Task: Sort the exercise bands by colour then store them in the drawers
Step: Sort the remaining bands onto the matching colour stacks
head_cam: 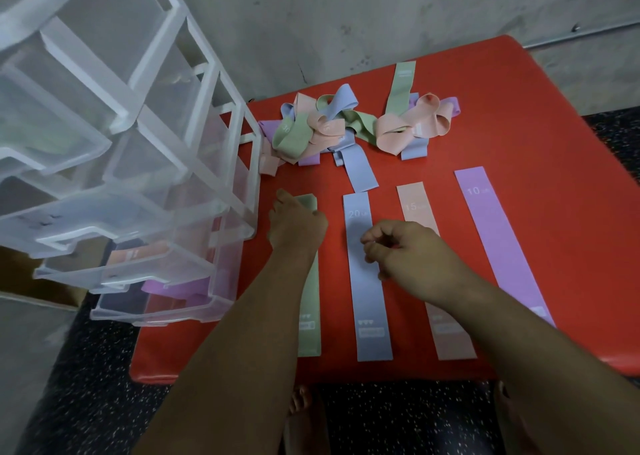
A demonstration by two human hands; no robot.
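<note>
So there's a red padded surface (519,108) with four bands laid out flat in a row, running from the near edge toward the middle: green band (310,302) closest to the left edge, then the blue band (369,302) marked 20, the pink band (415,205) marked 15, and the purple band (491,233) marked 10 on the right. They're side by side, not touching each other

The left hand (298,222) is on the far end of the green one, fingers curled down around it, with a bit of the band poking out past the knuckles. The right hand (408,250) sits over the middle of the blue band with the fingers curled in, but honestly I can't tell if it's pinching the band or just hanging above it

The unsorted stuff is along the far edge: a tangled pile (322,125) of green, pink, blue and purple loops toward the far left corner, and a smaller clump (412,125) just to its right

The clear plastic drawer unit (156,143) stands against the left edge with several drawers pulled out. One of the lower drawers has a pink band in it (138,252), and the one under it has a purple one (173,286)

Bare feet (301,402) show below the near edge on a dark speckled floor (86,385)
</note>
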